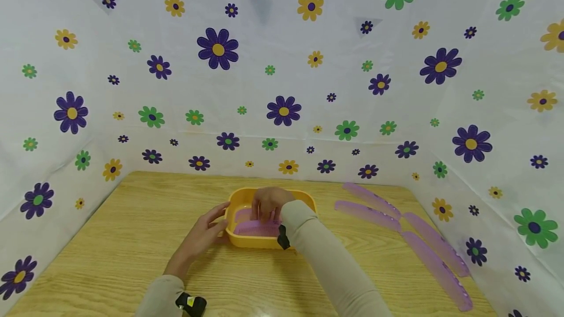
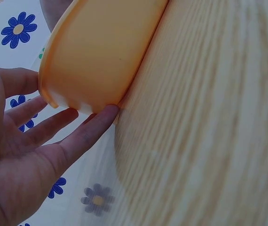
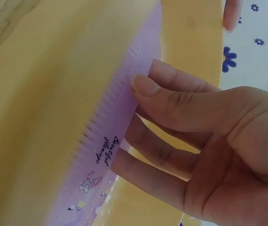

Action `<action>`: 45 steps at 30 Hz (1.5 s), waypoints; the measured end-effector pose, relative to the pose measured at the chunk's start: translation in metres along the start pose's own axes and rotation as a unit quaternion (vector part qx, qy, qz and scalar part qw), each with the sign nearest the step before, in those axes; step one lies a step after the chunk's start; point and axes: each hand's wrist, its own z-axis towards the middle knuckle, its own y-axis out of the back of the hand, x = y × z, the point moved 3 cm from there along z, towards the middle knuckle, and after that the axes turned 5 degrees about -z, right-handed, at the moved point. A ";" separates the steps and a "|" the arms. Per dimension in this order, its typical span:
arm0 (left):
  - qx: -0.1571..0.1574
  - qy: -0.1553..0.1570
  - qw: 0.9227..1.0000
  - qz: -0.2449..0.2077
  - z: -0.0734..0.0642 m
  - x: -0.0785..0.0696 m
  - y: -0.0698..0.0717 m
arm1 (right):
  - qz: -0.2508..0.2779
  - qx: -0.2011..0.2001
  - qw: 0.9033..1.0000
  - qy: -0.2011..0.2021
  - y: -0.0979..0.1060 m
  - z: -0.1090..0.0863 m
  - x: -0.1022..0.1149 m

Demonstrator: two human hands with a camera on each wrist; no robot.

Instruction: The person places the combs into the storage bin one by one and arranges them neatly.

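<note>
A yellow plastic tub [image 1: 270, 242] stands on the wooden table. Inside it, my right hand [image 1: 270, 203] pinches a translucent purple comb [image 3: 124, 103] between thumb and fingers. Printed lettering and small pictures run along the comb, whose teeth face the tub's near wall. Behind it in the tub, another purple comb [image 1: 242, 214] shows in part. At the tub's left end, my left hand [image 2: 35, 136] rests its extended fingers and thumb against the outer wall and rim. The right sleeve covers the tub's near right corner in the head view.
On the right of the table [image 1: 145, 219] lie several more purple combs, among them a near one [image 1: 436, 270] and a far one [image 1: 370, 197]. A white flowered sheet [image 1: 282, 62] hangs behind the table and along both sides.
</note>
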 end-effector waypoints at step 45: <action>-0.004 0.004 1.000 0.013 -0.001 -0.001 -0.002 | -0.016 -0.027 0.996 0.082 0.024 -0.046 -0.023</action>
